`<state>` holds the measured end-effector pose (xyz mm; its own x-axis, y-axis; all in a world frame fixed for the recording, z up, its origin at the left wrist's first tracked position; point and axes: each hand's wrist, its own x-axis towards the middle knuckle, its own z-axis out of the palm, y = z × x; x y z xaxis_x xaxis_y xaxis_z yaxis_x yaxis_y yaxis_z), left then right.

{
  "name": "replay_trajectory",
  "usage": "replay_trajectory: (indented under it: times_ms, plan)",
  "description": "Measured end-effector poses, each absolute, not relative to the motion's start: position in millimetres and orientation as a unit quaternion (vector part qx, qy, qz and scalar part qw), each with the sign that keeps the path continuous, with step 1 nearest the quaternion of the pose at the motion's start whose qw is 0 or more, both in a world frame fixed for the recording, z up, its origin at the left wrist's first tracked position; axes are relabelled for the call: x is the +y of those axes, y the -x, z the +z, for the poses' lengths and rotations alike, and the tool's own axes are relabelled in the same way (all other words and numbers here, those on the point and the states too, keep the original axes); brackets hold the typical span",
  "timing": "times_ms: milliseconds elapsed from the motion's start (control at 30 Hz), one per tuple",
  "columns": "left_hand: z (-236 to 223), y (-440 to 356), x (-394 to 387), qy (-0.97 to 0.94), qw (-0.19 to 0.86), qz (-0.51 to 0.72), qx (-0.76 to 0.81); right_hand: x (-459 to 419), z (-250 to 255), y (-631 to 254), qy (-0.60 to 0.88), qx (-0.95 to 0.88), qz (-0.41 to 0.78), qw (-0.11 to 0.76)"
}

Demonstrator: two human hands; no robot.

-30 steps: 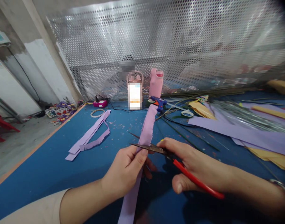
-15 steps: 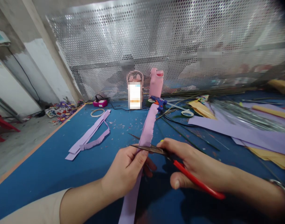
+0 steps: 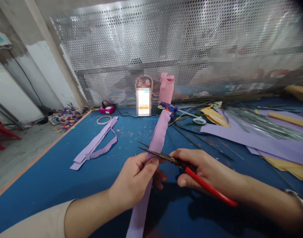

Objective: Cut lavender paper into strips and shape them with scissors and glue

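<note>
My left hand (image 3: 135,180) pinches a long lilac paper strip (image 3: 158,135) between thumb and fingers. The strip runs upright through the grip, its lower end hanging toward the bottom of the view. Its right edge looks wavy and notched above the hand. My right hand (image 3: 203,170) is closed around red-handled scissors (image 3: 203,185). The dark blades straddle the strip just above my left thumb, one in front and one behind, with their tips a little apart past its left edge.
Other lilac strips (image 3: 92,145) lie on the blue table (image 3: 54,185) at left, near a tape roll (image 3: 104,120). A blue glue gun (image 3: 170,107), a pink bottle holder (image 3: 166,89) and a lit phone (image 3: 143,100) are at the back. Lilac sheets (image 3: 252,140) and wires lie right.
The scissors have shifted slightly upward along the strip, and their angle has tilted, the front blade's tip now pointing higher. My left hand keeps its hold almost unmoved.
</note>
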<state>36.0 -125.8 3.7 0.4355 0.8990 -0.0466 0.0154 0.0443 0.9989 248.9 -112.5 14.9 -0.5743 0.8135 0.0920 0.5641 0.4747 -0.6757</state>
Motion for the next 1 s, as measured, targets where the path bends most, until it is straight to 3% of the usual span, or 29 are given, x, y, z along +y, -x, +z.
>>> replay_trajectory:
  times_ms: [300,1000]
  plan:
    - [0.9,-36.9,-124.2,-0.538,0.641,0.366,0.407,-112.7,20.3,-249.2,0.418,-0.832,0.303,0.202]
    - [2.2,-35.6,-124.2,-0.601,0.585,0.353,0.415,-113.0,19.6,-248.4,0.401,-0.837,0.323,0.184]
